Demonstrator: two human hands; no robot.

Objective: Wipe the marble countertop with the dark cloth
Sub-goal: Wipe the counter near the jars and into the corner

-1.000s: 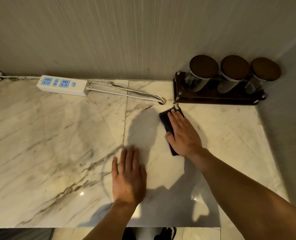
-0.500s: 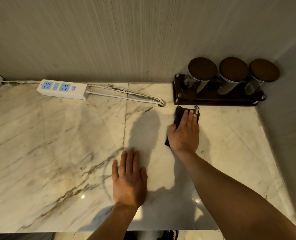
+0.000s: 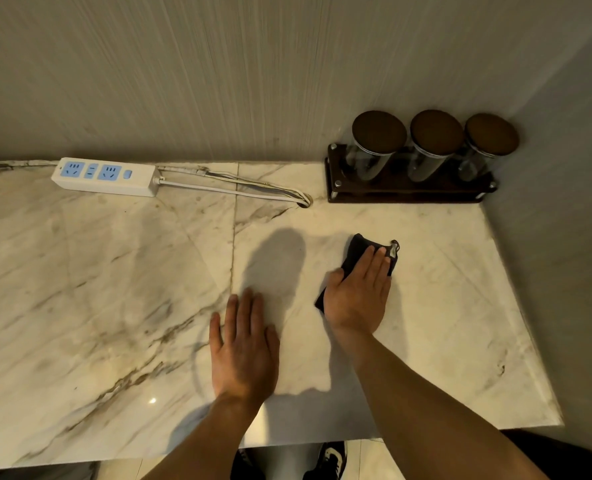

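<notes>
The marble countertop is white with brown veins and fills most of the view. A small dark cloth lies flat on it, right of centre, with a loop tag at its far right corner. My right hand presses flat on the cloth, fingers together and pointing away from me, covering most of it. My left hand rests palm down on the bare marble to the left of the cloth, fingers slightly spread, holding nothing.
A white power strip with blue sockets lies at the back left; its cables run right into a hole in the counter. Three glass jars with dark lids stand in a dark wooden rack in the back right corner. Walls close the back and right sides.
My right hand has slid the cloth toward me, away from the jar rack, and slightly right. My left hand has stayed flat in the same spot.
</notes>
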